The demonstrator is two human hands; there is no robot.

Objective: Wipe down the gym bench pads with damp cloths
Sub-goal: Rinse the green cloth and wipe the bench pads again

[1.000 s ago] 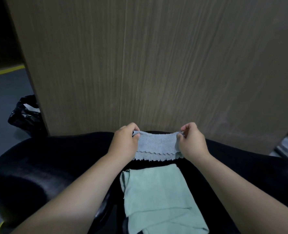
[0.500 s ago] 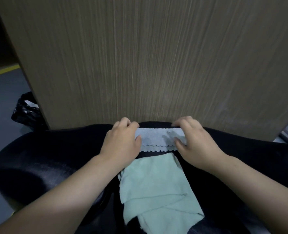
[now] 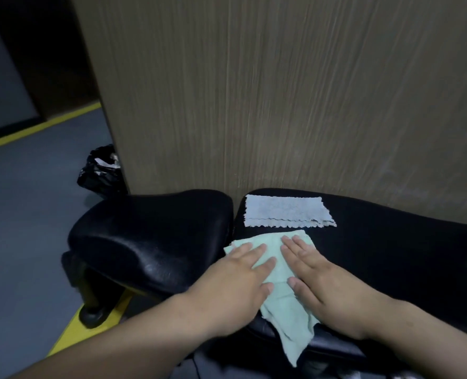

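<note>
The black bench pad (image 3: 390,242) carries 2 cloths: pale blue (image 3: 287,212), green (image 3: 284,299)

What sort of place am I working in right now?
Probably a gym: black padded bench pads, a grey floor marked with a yellow line, and a wood-grain panel behind them.

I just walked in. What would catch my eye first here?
The left hand and the right hand lie flat side by side on a pale green cloth at the near edge of a black bench pad. Beyond them a folded grey-blue cloth lies on the same pad, and a tall wooden panel fills the background.
</note>
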